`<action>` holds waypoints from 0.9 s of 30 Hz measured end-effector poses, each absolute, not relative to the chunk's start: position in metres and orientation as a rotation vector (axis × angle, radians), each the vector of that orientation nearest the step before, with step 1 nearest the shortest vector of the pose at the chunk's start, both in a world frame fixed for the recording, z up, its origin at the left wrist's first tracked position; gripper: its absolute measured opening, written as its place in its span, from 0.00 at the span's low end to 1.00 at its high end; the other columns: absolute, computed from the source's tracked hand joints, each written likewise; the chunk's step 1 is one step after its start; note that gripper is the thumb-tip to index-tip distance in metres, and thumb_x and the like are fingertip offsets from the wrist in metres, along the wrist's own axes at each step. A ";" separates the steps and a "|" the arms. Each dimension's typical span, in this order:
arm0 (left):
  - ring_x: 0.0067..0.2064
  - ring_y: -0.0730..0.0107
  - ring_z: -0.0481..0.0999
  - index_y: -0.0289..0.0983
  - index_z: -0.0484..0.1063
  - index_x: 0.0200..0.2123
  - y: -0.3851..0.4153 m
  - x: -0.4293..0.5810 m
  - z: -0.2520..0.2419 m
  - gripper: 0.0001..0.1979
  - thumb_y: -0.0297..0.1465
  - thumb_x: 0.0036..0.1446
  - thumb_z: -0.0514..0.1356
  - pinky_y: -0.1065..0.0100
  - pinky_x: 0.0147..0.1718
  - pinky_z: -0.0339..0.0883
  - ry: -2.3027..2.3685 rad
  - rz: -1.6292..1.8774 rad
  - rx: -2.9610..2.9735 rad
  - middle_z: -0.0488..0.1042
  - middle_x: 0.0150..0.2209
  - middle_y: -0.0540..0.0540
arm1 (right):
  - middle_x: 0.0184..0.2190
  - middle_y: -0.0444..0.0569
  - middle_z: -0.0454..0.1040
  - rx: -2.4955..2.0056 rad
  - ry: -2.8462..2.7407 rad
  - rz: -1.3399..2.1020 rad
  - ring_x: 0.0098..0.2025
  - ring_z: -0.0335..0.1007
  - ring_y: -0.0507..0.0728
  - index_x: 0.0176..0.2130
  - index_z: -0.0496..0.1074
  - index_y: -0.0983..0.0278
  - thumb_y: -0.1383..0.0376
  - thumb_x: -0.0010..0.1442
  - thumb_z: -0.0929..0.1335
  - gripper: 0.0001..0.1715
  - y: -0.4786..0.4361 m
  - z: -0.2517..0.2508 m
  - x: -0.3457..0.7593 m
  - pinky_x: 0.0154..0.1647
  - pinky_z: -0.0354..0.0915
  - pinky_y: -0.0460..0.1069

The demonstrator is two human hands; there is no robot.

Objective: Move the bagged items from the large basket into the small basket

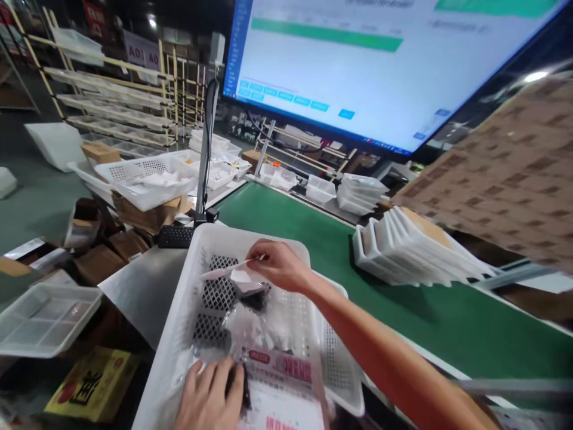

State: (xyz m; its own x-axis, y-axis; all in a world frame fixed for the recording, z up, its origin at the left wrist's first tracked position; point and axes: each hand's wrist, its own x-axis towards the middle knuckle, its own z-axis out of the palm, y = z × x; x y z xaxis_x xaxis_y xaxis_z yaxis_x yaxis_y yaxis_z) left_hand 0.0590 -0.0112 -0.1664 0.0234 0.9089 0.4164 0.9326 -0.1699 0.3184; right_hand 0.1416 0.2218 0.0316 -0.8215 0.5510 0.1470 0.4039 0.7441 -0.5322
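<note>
A white perforated plastic basket stands in front of me, holding clear plastic bags and a white box with red print. My right hand is over the far part of the basket, its thumb and fingers closed on the edge of a thin whitish packet. A small dark item lies just below this hand. At the near left of the basket, my left hand rests with fingers stretched out on plastic-wrapped contents beside the box, partly over something dark.
A second white basket is at the right, by the green work surface. Stacked white trays stand farther right. A large monitor hangs above. A black keyboard, cartons and a yellow box are on the left.
</note>
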 end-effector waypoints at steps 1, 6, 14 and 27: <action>0.56 0.47 0.80 0.41 0.76 0.61 -0.004 0.049 -0.159 0.28 0.40 0.58 0.68 0.53 0.53 0.76 -2.085 -0.852 -2.306 0.78 0.59 0.37 | 0.33 0.46 0.77 -0.795 -2.585 0.709 0.34 0.70 0.54 0.34 0.79 0.65 0.66 0.61 0.69 0.07 0.222 0.032 0.145 0.34 0.61 0.46; 0.70 0.47 0.65 0.35 0.66 0.68 0.036 0.026 -0.099 0.35 0.43 0.60 0.60 0.49 0.68 0.62 -2.570 -1.495 -2.167 0.62 0.71 0.35 | 0.25 0.44 0.69 -0.996 -2.335 0.734 0.27 0.60 0.54 0.32 0.76 0.65 0.48 0.61 0.66 0.23 0.218 0.026 0.158 0.27 0.53 0.47; 0.59 0.39 0.73 0.32 0.63 0.55 0.088 0.035 -0.093 0.40 0.48 0.44 0.69 0.46 0.58 0.65 -2.657 -2.457 -1.226 0.71 0.58 0.26 | 0.23 0.42 0.63 -0.995 -1.970 0.934 0.26 0.53 0.52 0.29 0.71 0.65 0.41 0.55 0.70 0.29 0.199 0.044 0.170 0.26 0.50 0.47; 0.43 0.61 0.79 0.34 0.78 0.41 0.087 0.002 -0.084 0.20 0.46 0.57 0.69 0.64 0.47 0.72 -1.799 -3.168 -1.495 0.82 0.41 0.45 | 0.25 0.45 0.67 -0.875 -2.407 0.848 0.29 0.59 0.54 0.30 0.74 0.66 0.51 0.55 0.67 0.21 0.199 0.054 0.203 0.28 0.53 0.48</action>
